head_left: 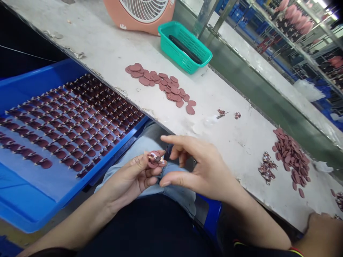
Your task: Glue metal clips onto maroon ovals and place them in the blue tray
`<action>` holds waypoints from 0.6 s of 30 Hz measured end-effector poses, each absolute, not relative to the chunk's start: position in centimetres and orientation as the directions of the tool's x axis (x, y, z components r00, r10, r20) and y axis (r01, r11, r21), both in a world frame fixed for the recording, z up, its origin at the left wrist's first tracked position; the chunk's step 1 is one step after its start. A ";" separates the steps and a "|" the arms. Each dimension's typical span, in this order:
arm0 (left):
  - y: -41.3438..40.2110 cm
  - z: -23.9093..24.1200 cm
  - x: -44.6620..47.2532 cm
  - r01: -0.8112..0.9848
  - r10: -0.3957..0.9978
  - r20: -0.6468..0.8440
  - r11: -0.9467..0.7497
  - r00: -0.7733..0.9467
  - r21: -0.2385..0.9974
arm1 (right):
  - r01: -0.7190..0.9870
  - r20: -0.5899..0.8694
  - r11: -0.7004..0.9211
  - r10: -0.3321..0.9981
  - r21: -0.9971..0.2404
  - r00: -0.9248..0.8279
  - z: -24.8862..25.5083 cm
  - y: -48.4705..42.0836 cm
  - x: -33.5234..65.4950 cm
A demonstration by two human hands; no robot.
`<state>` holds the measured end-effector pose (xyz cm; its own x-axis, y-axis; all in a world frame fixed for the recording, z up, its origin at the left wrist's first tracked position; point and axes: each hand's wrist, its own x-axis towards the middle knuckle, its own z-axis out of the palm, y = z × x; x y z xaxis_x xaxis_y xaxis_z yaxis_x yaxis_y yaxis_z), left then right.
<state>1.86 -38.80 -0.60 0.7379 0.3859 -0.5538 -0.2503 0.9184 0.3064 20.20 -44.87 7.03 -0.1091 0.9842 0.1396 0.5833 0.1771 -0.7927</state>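
Over my lap, my left hand (140, 169) pinches a small painted figurine on a reddish-brown oval base (155, 159) between thumb and fingers. My right hand (197, 164) hovers just to the right of it, with thumb and index finger spread wide and nothing visible between them. On the table ahead lies a loose spread of flat reddish-brown oval discs (168, 85). To the left, a blue tray (24, 200) holds many rows of similar figurines on oval bases (77, 125), set on a pale sheet.
A green basket (184, 48) with a black item stands beside an orange fan (142, 14). Further right lie a disc pile (291, 157) and a cluster of small figurines (267, 167). Another person's hand (323, 228) is at the lower right. The table edge runs diagonally before me.
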 end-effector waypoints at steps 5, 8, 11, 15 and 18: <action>-38.1 -1.3 1.5 -0.293 0.356 -0.528 0.934 0.771 0.202 | 0.602 0.238 0.190 0.971 -0.775 0.000 6.3 -45.1 19.4; -37.8 -1.3 1.4 -0.315 0.371 -0.544 0.928 0.752 0.198 | 0.597 0.254 0.198 0.967 -0.777 0.010 5.6 -44.7 18.8; -37.7 -1.3 1.3 -0.313 0.371 -0.547 0.928 0.750 0.200 | 0.575 0.267 0.206 0.963 -0.792 0.023 5.1 -44.4 18.5; -37.7 -1.3 1.4 -0.320 0.382 -0.519 0.924 0.764 0.210 | 0.559 0.261 0.217 0.965 -0.801 -0.001 4.9 -44.0 18.4; -37.7 -1.4 1.6 -0.317 0.384 -0.512 0.923 0.768 0.217 | 0.576 0.256 0.220 0.966 -0.787 -0.020 5.0 -43.8 18.3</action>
